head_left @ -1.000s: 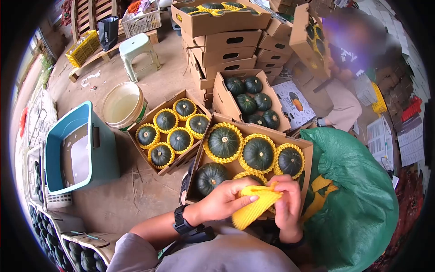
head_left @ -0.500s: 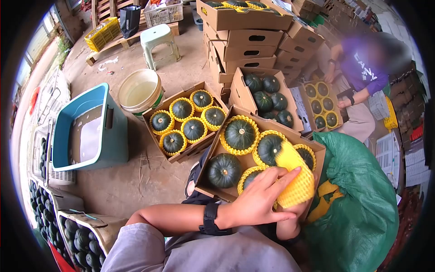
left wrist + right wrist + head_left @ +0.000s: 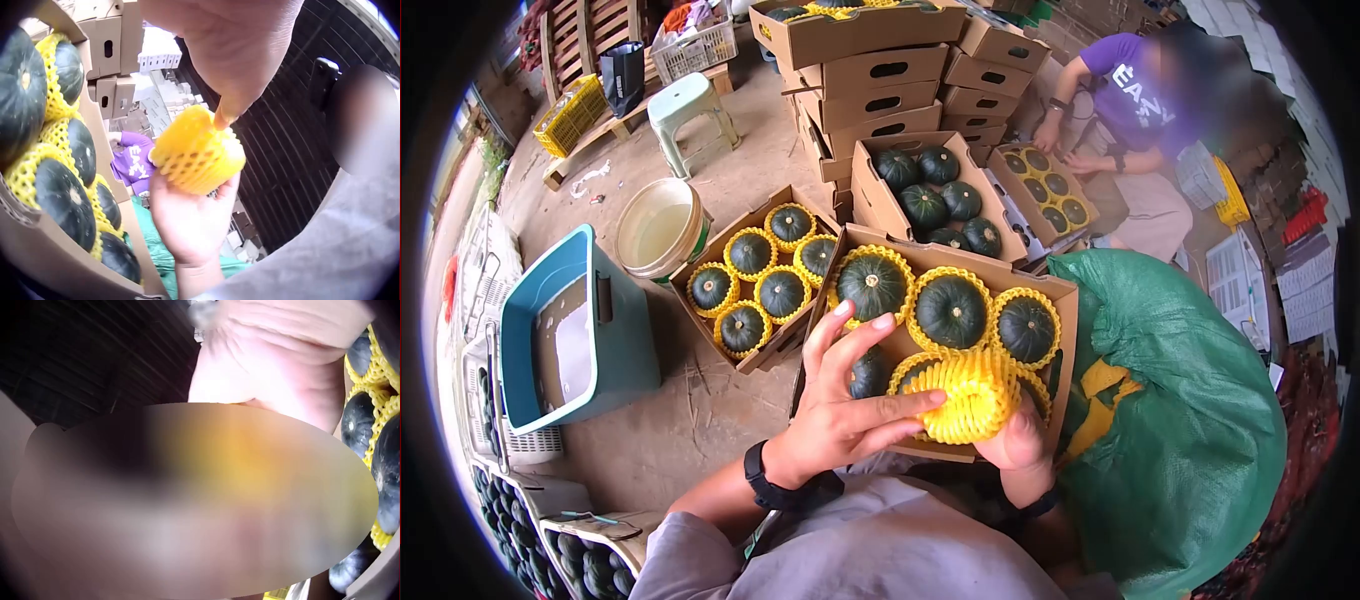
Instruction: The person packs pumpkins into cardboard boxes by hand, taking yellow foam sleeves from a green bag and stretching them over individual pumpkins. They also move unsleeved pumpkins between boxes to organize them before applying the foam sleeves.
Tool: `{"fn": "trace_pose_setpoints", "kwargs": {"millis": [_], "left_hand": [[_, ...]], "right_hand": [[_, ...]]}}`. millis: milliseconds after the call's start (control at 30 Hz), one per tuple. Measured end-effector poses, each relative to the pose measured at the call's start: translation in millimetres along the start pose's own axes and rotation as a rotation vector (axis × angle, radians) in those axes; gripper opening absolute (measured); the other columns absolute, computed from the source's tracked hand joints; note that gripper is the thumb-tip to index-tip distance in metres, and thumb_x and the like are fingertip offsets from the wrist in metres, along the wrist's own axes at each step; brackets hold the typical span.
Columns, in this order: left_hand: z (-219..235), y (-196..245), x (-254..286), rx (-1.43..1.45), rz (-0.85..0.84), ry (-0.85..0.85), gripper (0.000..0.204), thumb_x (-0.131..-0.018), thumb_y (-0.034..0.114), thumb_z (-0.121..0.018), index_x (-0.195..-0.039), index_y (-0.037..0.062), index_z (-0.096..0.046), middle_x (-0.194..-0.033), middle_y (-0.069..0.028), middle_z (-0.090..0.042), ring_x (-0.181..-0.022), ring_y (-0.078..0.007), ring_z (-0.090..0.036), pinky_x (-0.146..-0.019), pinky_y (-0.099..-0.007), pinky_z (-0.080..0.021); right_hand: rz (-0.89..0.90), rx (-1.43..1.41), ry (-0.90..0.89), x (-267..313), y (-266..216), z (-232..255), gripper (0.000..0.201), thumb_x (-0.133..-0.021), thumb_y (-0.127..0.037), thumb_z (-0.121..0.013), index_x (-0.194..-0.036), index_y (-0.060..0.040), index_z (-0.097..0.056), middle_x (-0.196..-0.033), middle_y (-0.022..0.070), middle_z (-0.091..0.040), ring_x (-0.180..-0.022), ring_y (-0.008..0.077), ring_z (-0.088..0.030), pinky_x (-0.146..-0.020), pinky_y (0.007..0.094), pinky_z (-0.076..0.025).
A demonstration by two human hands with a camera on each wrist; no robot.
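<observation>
A yellow foam net sleeve (image 3: 970,395), bunched into a short cup, is between the two hands over the near side of a cardboard box (image 3: 1067,300). My right hand (image 3: 1020,445) holds it from below; in the left wrist view the sleeve (image 3: 200,153) covers that hand's fingers, with the palm bare beneath. My left hand (image 3: 835,400) reaches in from the left, one straight finger touching the sleeve's folded opening, other fingers spread upward. Dark green squashes (image 3: 952,311) in yellow nets fill much of the box below; a bare squash (image 3: 868,375) lies partly behind the left hand.
Left of the box stands another box of netted squashes (image 3: 750,253); behind is a box of bare squashes (image 3: 923,206). A green sack (image 3: 1170,420) lies at right, with yellow nets at its edge. A blue tub (image 3: 625,330) and bucket (image 3: 660,230) stand left. A person in purple (image 3: 1125,90) handles a box.
The sleeve went from a long flat shape to a short folded cup over the right hand. The left hand moved left, fingers spreading. The other person's box was lowered from a tilted position.
</observation>
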State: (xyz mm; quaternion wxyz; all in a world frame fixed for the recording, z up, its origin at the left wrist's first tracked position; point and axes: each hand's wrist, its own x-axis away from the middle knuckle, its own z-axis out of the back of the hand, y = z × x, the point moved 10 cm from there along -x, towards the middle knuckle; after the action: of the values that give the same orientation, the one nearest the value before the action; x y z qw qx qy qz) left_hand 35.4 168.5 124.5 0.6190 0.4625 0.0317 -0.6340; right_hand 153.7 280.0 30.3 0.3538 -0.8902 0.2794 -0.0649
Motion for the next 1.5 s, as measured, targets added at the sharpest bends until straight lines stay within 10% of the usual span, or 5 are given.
{"fn": "trace_pose_setpoints", "kwargs": {"millis": [400,500,567,933,1500], "left_hand": [[-40,-27,18,0.337,0.107,-0.261,0.017,-0.076,0.019,-0.073,-0.076,0.0095,-0.059,-0.087,-0.0065,-0.062,-0.08,-0.0227,-0.057,-0.076,-0.0362,-0.043],[-81,-59,72,1.276,0.813,-0.471,0.027,-0.08,0.027,-0.069,-0.078,0.0068,-0.051,-0.081,-0.0045,-0.06,-0.073,-0.0106,-0.054,-0.064,-0.0305,-0.041],[-78,-41,79,1.846,1.003,-0.257,0.038,-0.077,0.032,-0.064,-0.099,0.0041,-0.05,-0.092,-0.0017,-0.057,-0.079,-0.0135,-0.054,-0.07,-0.0274,-0.044],[-61,-119,49,-0.251,0.717,-0.683,0.052,-0.075,0.014,-0.057,-0.125,-0.002,-0.052,-0.106,-0.0256,-0.06,-0.096,-0.0393,-0.06,-0.085,-0.0447,-0.049],[-77,-79,44,1.535,1.017,-0.073,0.052,-0.093,0.023,-0.042,-0.136,-0.0057,-0.04,-0.133,-0.0167,-0.051,-0.121,-0.0206,-0.05,-0.105,-0.0335,-0.036]], "right_hand": [[-0.177,0.129,0.094,-24,38,-14,0.026,-0.092,-0.032,-0.055,-0.102,-0.0077,-0.056,-0.107,0.0065,-0.06,-0.102,0.0197,-0.055,-0.089,0.0357,-0.041],[-0.137,1.253,-0.288,-5,45,-54,0.024,-0.088,-0.024,-0.066,-0.091,-0.0016,-0.057,-0.081,0.0033,-0.061,-0.08,0.018,-0.059,-0.072,0.0338,-0.045],[-0.326,0.507,0.077,-4,46,-19,0.02,-0.093,-0.022,-0.06,-0.087,-0.0044,-0.055,-0.08,0.0,-0.058,-0.076,0.0082,-0.056,-0.07,0.0251,-0.044],[-0.834,0.04,0.222,12,135,-22,0.091,-0.087,0.004,-0.049,-0.15,-0.0321,0.006,-0.141,0.0097,-0.035,-0.119,0.0224,-0.05,-0.092,0.0362,-0.048],[0.088,0.97,0.432,-20,-23,2,0.023,-0.095,-0.017,-0.053,-0.096,0.0028,-0.064,-0.079,0.0082,-0.065,-0.073,0.0149,-0.063,-0.069,0.026,-0.047]]}}
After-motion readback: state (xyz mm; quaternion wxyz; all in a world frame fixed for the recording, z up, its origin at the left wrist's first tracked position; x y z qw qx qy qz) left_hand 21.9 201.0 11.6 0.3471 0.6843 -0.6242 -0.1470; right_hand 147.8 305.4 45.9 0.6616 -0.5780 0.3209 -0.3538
